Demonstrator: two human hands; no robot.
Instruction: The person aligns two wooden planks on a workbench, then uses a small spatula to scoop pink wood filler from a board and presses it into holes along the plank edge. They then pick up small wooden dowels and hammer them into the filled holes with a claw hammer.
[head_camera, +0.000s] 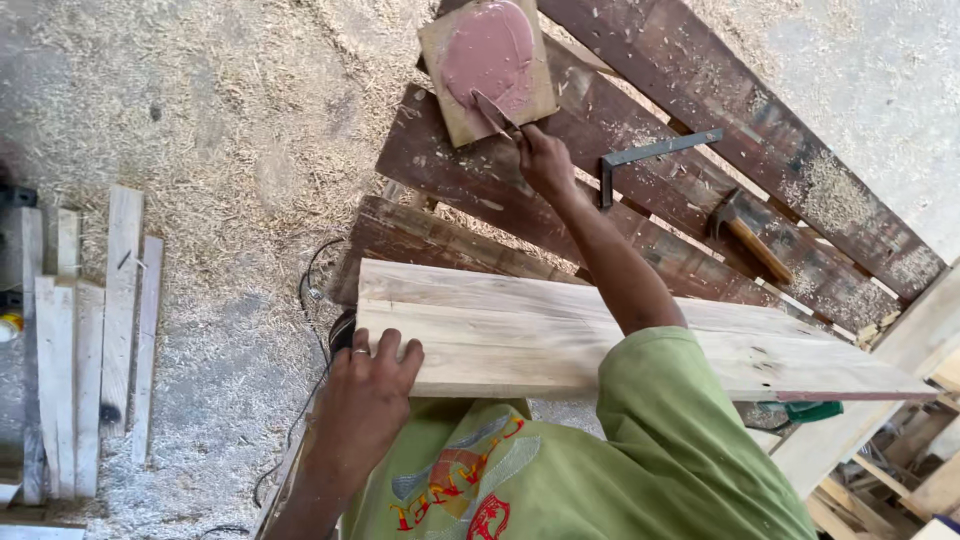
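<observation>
A pale, cream-coloured plank (600, 340) is showing faint brown grain streaks and a reddish stripe along its right end. Pink putty (490, 55) is covering a tan square board (452, 110). Dark reddish-brown slats (700, 90) are lying speckled with yellowish sawdust (250, 120). The sleeve (690, 420) is showing lime green.

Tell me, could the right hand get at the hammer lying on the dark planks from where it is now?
Probably yes. The right hand holds a putty knife at the pink filler, and the hammer lies uncovered on the dark planks beside that arm, nothing between; it would need to free its fingers first.
</observation>
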